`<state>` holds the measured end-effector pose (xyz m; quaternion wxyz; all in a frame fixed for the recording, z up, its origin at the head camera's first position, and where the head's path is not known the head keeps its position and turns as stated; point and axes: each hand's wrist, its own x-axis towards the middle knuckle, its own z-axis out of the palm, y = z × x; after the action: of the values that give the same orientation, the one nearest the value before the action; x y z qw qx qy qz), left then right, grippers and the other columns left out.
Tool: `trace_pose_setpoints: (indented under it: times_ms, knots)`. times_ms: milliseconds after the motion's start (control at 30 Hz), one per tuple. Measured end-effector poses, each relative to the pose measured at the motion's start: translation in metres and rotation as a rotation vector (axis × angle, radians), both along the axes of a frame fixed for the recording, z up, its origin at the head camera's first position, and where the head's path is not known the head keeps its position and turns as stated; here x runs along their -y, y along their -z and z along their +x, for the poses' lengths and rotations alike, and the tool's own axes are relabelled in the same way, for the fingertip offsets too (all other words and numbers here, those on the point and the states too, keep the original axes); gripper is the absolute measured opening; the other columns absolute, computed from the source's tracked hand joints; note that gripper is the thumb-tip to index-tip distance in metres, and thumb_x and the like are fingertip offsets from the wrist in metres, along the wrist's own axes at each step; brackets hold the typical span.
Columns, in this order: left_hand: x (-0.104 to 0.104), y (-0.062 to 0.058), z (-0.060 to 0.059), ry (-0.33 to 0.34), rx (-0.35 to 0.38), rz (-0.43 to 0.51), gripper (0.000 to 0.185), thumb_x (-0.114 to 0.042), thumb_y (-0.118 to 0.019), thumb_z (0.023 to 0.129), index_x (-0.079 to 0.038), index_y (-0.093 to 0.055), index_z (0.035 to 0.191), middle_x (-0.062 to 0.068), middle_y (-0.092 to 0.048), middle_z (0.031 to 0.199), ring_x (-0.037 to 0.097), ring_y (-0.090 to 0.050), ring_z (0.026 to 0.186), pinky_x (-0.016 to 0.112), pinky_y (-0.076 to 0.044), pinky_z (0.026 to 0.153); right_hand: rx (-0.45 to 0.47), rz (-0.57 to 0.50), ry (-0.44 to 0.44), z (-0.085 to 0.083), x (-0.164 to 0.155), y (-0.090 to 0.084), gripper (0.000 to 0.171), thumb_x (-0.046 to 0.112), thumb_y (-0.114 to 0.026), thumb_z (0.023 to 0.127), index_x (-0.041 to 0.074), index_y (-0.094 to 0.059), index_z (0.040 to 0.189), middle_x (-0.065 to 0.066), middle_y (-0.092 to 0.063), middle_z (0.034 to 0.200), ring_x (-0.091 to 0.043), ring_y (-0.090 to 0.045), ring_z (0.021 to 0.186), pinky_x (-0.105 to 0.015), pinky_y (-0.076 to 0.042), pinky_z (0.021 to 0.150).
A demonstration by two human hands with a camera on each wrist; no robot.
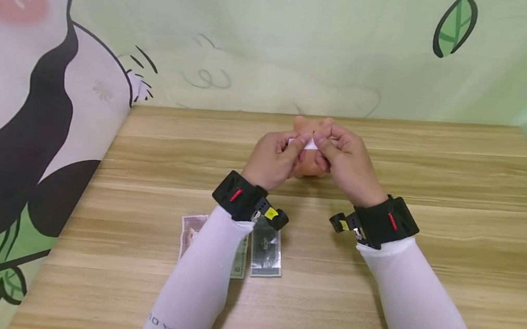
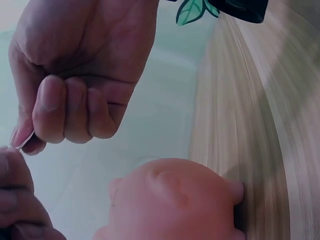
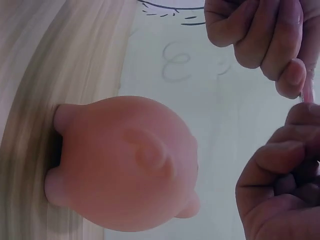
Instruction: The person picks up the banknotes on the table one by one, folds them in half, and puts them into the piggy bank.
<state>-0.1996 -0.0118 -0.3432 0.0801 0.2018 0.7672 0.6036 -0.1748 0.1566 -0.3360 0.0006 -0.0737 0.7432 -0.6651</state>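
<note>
Wood-grain table [image 1: 424, 262] against a green cartoon backdrop [image 1: 274, 40], panda print at far left. Going left to right: two banknotes [image 1: 265, 253] lie flat on the near-left part of the table, partly under your left sleeve [image 1: 197, 279], apart from both hands, so they look parked as a waiting stack. Your left hand [image 1: 271, 157] is clenched into a pinch, thumb and forefinger gripping the left end of a small folded white paper [image 1: 309, 144]; the left wrist view shows its thin edge caught between your fingertips [image 2: 47, 112]. Your right hand [image 1: 346, 158] pinches the right end of the same paper, other fingers curled under. You hold it up between both hands, off the table, probably to crease or tighten the fold. Piggy bank [image 1: 308, 166], peach-pink, stands on the table directly below and just behind your hands, mostly hidden in the head view; the right wrist view shows its rounded body [image 3: 125, 165] and feet against the wood. Paper sits above the bank, not touching it. Any slot in the bank is not visible.
</note>
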Motion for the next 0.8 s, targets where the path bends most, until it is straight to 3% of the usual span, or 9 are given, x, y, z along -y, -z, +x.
trace_pose_setpoints:
  times_ms: [233,500,633,800]
  knots:
    - [-0.001,0.000,0.000,0.055,0.013,0.013,0.042,-0.028,-0.048,0.111,-0.006,-0.057,0.077,0.000,-0.048,0.048,0.017,-0.042,0.045,0.027,-0.034,0.047,-0.013,0.013,0.012,0.000,-0.005,0.000,0.019,0.009,-0.049,0.109,0.009,-0.057,0.091,0.008,-0.043,0.063,-0.008,-0.041,0.059,-0.019,-0.034,0.053]
    - [-0.006,0.001,0.001,0.011,0.116,0.083,0.049,-0.037,-0.046,0.111,-0.004,-0.059,0.077,0.001,-0.054,0.051,0.015,-0.049,0.047,0.027,-0.043,0.047,0.004,0.042,0.026,0.001,-0.011,-0.005,0.019,0.011,-0.050,0.109,0.008,-0.055,0.091,0.007,-0.045,0.063,-0.009,-0.044,0.059,-0.021,-0.037,0.054]
    - [-0.004,0.003,-0.001,-0.020,0.105,0.067,0.052,-0.041,-0.044,0.111,-0.005,-0.060,0.077,0.001,-0.055,0.052,0.014,-0.050,0.047,0.027,-0.046,0.047,0.016,-0.003,0.091,-0.003,-0.022,-0.004,0.018,0.015,-0.050,0.109,0.008,-0.058,0.094,0.007,-0.051,0.061,-0.009,-0.047,0.058,-0.022,-0.040,0.054]
    - [-0.002,0.007,-0.004,-0.040,0.075,0.017,0.043,-0.033,-0.048,0.111,-0.004,-0.065,0.085,0.004,-0.058,0.058,0.019,-0.055,0.053,0.030,-0.052,0.053,0.022,-0.093,0.206,-0.008,-0.039,-0.002,0.018,0.020,-0.055,0.108,0.007,-0.060,0.097,0.004,-0.061,0.066,-0.009,-0.054,0.061,-0.018,-0.048,0.056]
